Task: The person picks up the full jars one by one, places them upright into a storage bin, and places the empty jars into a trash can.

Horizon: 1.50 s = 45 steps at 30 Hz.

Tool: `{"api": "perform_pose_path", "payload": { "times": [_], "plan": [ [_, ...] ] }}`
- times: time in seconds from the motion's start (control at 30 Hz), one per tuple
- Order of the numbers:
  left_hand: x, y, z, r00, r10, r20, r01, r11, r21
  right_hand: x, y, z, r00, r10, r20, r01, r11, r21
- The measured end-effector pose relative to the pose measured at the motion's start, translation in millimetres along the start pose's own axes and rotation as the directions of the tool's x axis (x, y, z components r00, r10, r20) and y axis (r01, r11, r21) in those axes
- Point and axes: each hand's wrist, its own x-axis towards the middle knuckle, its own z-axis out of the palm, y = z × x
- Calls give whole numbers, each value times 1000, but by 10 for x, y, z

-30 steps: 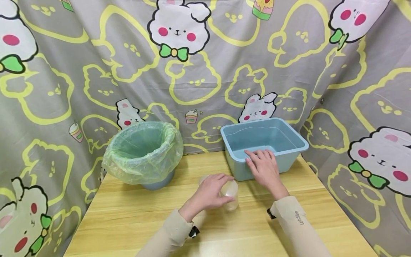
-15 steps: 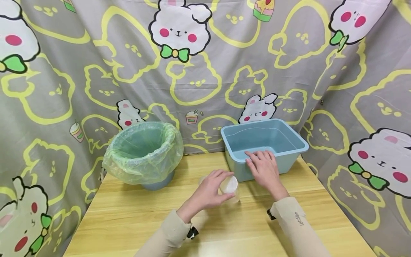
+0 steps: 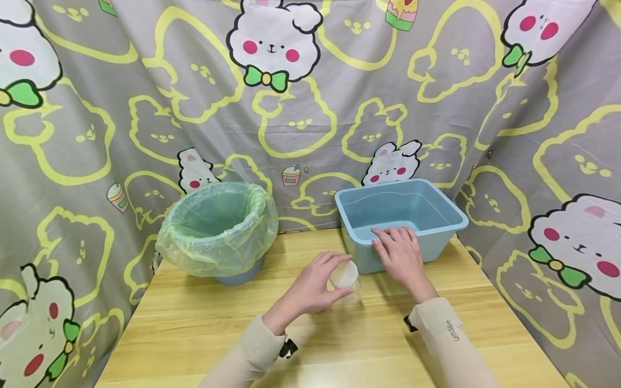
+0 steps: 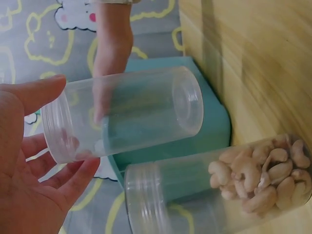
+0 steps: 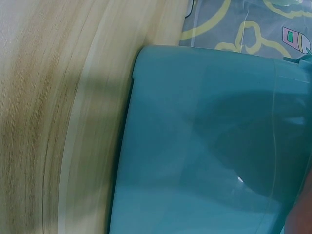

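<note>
1. So the clear jar [image 4: 124, 114] is in the left hand [image 3: 315, 283], thumb on one side of its top end and fingers on the other, spread only as wide as the jar itself
2. It's over the surface [image 3: 388, 345], just this side of the blue tub's [image 3: 436, 245] near left corner and well apart from the bagged bin [image 3: 218, 253]. Base looks lifted to me, but I wouldn't swear to it
3. Done, as I read it: the grip, and probably the lift. Left: setting the jar down somewhere and letting go, so I'd call it partway. No contents that I can make out in this one, and I can't tell if a lid is on
4. Near it there's a second jar [image 4: 219, 187] part filled with what look like cashews [image 4: 258, 170], no hand on it in the left wrist view
5. Which way it points: ribbed end up, flat base down, long axis close to vertical and pretty much parallel to the cashew one, which also stands upright
6. Of the two hands, the right hand [image 3: 399, 253] is at the tub's near rim, fingers loosely bent and pinching nothing I can see; can't tell how firmly it touches
</note>
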Motion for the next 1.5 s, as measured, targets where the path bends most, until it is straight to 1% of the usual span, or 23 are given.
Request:
{"api": "perform_pose_path", "payload": {
  "times": [0.2, 0.3, 0.53, 0.7, 0.87, 1.13, 1.33, 1.5],
  "plan": [
    [13, 5, -110, 1000, -27, -5, 27, 1000, -8, 8, 1, -9, 1000, -5, -10, 5, 1000, 5],
    [20, -23, -162, 999, -35, -22, 35, 999, -12, 4, 3, -7, 1000, -4, -7, 4, 1000, 5],
    [52, -95, -331, 995, -11, -97, 11, 1000, -9, -10, 9, 6, 1000, -2, 2, 2, 1000, 14],
    [81, -92, -482, 992, -21, -123, 17, 999, -36, -13, 11, 3, 1000, -2, 2, 2, 1000, 19],
    [118, -93, -637, 988, -7, -153, 2, 999, -38, -16, 10, 0, 1000, 0, 2, 0, 1000, 19],
    [131, -147, -869, 976, -37, -214, 30, 999, -34, -14, 6, 7, 1000, 2, 6, -2, 1000, 19],
    [116, -208, -1050, 963, -58, -262, 57, 998, -15, -16, 0, 6, 1000, 7, 11, -7, 1000, 25],
    [90, -266, -1197, 951, -83, -298, 79, 997, -25, -15, 4, 4, 1000, 8, 12, -8, 1000, 27]
  ]
}}
